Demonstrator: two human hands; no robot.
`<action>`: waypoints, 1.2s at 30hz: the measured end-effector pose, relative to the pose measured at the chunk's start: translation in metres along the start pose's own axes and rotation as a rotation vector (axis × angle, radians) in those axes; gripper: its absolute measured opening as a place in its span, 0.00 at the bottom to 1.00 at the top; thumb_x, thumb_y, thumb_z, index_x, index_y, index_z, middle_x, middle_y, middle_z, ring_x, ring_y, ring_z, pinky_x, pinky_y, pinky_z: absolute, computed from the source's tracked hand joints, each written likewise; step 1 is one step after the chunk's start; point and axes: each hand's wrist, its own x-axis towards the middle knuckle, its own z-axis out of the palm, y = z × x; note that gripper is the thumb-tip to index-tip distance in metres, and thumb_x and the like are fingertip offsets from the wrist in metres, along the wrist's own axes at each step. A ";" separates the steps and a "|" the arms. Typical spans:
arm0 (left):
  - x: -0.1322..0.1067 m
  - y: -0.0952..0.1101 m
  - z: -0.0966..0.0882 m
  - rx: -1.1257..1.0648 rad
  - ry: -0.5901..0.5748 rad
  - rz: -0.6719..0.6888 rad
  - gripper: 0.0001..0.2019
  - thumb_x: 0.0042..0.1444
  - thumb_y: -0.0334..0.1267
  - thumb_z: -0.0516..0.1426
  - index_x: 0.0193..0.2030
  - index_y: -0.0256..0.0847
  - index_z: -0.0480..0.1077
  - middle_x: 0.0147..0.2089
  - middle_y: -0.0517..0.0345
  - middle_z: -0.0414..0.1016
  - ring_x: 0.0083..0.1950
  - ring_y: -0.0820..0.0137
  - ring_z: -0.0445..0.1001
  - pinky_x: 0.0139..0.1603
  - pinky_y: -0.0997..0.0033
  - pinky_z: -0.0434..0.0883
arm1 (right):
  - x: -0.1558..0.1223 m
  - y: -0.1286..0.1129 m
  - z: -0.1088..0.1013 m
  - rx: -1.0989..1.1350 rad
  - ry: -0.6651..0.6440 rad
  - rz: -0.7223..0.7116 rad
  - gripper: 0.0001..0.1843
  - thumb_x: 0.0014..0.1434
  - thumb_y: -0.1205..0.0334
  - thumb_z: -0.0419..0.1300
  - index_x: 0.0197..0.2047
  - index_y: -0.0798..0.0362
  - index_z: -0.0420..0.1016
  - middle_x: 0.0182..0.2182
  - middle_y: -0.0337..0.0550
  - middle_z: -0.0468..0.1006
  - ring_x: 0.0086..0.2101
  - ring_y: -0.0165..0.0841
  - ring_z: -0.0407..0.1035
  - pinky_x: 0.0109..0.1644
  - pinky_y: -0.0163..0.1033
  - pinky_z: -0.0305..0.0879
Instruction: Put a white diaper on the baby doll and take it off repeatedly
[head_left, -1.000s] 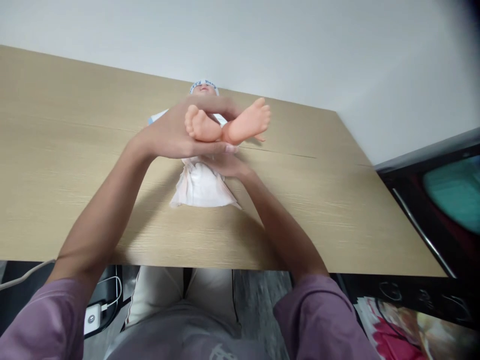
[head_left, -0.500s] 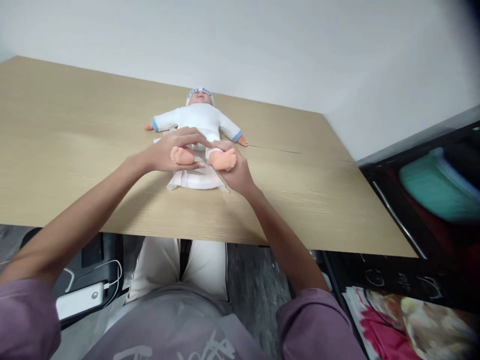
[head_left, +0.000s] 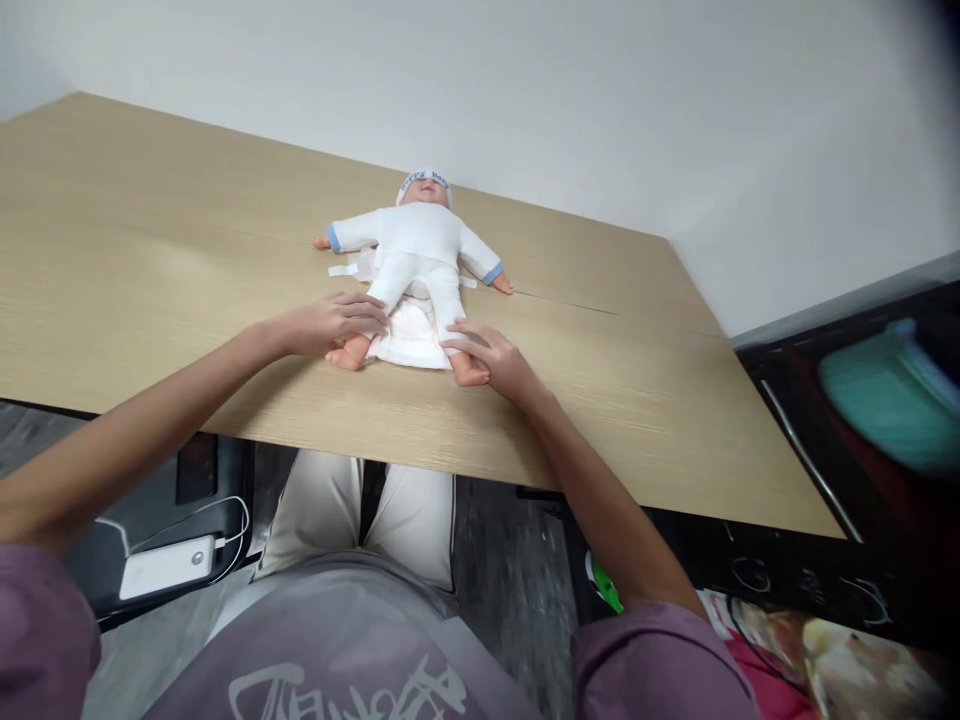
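A baby doll in white clothes with blue cuffs and a lettered white cap lies on its back on the table, head away from me. Its legs are spread and lowered to the table. An unfolded white diaper lies beneath its hips and between the legs, with tabs showing at both sides of the waist. My left hand is closed loosely around the doll's lower leg at the left, just above the bare foot. On the other lower leg, my right hand has its fingers curled over the top. Both thumbs are mostly hidden.
The wooden table meets a white wall at the back. At lower left, a white power bank with a cable and a dark phone lie on a black seat. A green container stands on a dark shelf at right.
The doll's raised legs have come down and apart onto the table. My hands have moved from beneath the feet to the outer sides of the lower legs, uncovering more of the diaper.
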 end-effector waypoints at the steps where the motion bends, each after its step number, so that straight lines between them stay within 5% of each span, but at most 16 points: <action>1: 0.001 -0.001 -0.001 0.004 -0.015 0.001 0.31 0.59 0.28 0.60 0.69 0.48 0.82 0.74 0.45 0.82 0.82 0.47 0.71 0.82 0.40 0.66 | 0.000 0.001 -0.003 0.029 -0.006 0.010 0.24 0.77 0.66 0.55 0.65 0.39 0.87 0.73 0.45 0.80 0.77 0.44 0.70 0.82 0.64 0.68; 7: 0.010 0.016 -0.010 -0.012 -0.072 -0.046 0.23 0.70 0.35 0.54 0.65 0.47 0.83 0.73 0.48 0.82 0.79 0.52 0.73 0.81 0.48 0.65 | 0.003 -0.010 -0.018 0.149 -0.008 0.047 0.27 0.78 0.64 0.48 0.66 0.43 0.86 0.69 0.47 0.83 0.73 0.44 0.74 0.81 0.62 0.69; 10: 0.014 0.033 -0.004 0.042 -0.043 -0.119 0.20 0.74 0.47 0.54 0.62 0.45 0.82 0.70 0.44 0.82 0.75 0.46 0.74 0.79 0.43 0.65 | 0.004 -0.031 -0.011 0.001 0.009 0.075 0.27 0.79 0.48 0.59 0.74 0.48 0.79 0.69 0.57 0.81 0.71 0.54 0.73 0.78 0.67 0.70; 13: 0.015 0.046 0.012 0.157 0.014 -0.224 0.32 0.65 0.64 0.65 0.63 0.40 0.79 0.71 0.35 0.79 0.70 0.35 0.73 0.73 0.36 0.67 | 0.001 -0.047 0.006 -0.173 0.018 0.067 0.39 0.70 0.38 0.71 0.77 0.48 0.76 0.69 0.62 0.77 0.71 0.61 0.71 0.76 0.70 0.70; 15: 0.015 0.049 0.021 0.216 0.029 -0.244 0.33 0.62 0.63 0.67 0.62 0.39 0.78 0.71 0.31 0.78 0.69 0.32 0.72 0.71 0.34 0.68 | 0.000 -0.050 0.018 -0.225 0.055 0.083 0.32 0.72 0.43 0.70 0.74 0.45 0.80 0.69 0.61 0.77 0.70 0.61 0.70 0.75 0.69 0.71; 19: 0.020 0.045 0.022 0.178 0.111 -0.281 0.16 0.72 0.50 0.58 0.55 0.42 0.78 0.60 0.38 0.83 0.66 0.39 0.73 0.67 0.38 0.70 | 0.006 -0.042 0.027 -0.203 0.150 0.149 0.19 0.79 0.59 0.58 0.63 0.44 0.86 0.60 0.55 0.82 0.63 0.54 0.75 0.70 0.63 0.75; 24: 0.043 0.026 -0.005 -0.056 0.329 -0.429 0.21 0.76 0.60 0.53 0.45 0.45 0.75 0.43 0.48 0.81 0.48 0.52 0.76 0.57 0.49 0.73 | 0.039 -0.028 0.008 -0.074 0.258 0.209 0.19 0.82 0.52 0.51 0.55 0.46 0.84 0.47 0.52 0.83 0.49 0.50 0.78 0.59 0.56 0.78; 30: 0.090 -0.029 -0.031 -0.186 0.594 -0.463 0.25 0.73 0.68 0.56 0.40 0.48 0.73 0.51 0.46 0.81 0.62 0.48 0.73 0.71 0.42 0.69 | 0.111 0.013 -0.011 0.055 0.430 0.214 0.26 0.84 0.37 0.48 0.54 0.46 0.79 0.54 0.51 0.80 0.60 0.49 0.75 0.73 0.59 0.70; 36: 0.133 -0.084 -0.025 -0.566 0.638 -0.602 0.27 0.68 0.70 0.61 0.42 0.45 0.71 0.46 0.48 0.81 0.61 0.47 0.77 0.65 0.46 0.74 | 0.180 0.082 0.007 0.278 0.404 0.447 0.28 0.84 0.38 0.50 0.52 0.52 0.78 0.49 0.45 0.84 0.53 0.41 0.78 0.71 0.53 0.72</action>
